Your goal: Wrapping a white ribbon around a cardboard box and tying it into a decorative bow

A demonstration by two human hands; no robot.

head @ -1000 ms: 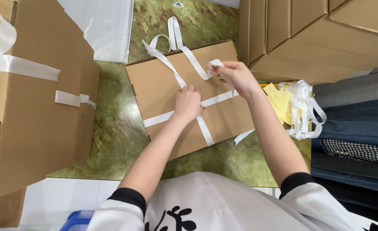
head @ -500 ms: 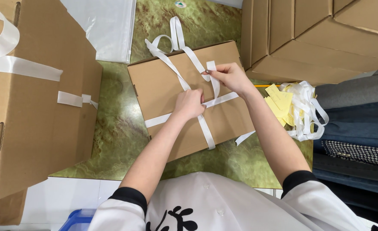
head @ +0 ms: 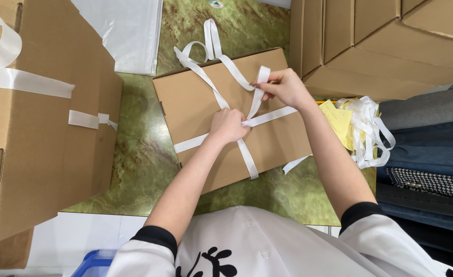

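- Left hand (head: 229, 125) is balled up and pressing down right where the white ribbon (head: 213, 87) crosses itself on the flat cardboard box (head: 195, 110), pinning it there.
- Right hand (head: 285, 87), up at about 1 o'clock from the left, is pinching one ribbon end between thumb and fingers and holding it lifted off the lid.
- Head view only, so that's the lot: the box sits dead centre on the green marbled tabletop (head: 139, 154), with a big carton (head: 41, 133) at 9 o'clock, stacked cartons (head: 380, 46) at 1 o'clock and a heap of loose ribbon (head: 367, 128) at 3 o'clock.
- Step-wise I'd say this is the knot-tying bit: ribbon is already wrapped both ways and crossed. Next move probably needs that lifted end fed under or round the crossing while the left keeps tension.
- Box's long axis runs roughly 8 to 2 o'clock, slightly skewed. Free ribbon tails trail off toward 11 o'clock, past the far edge.
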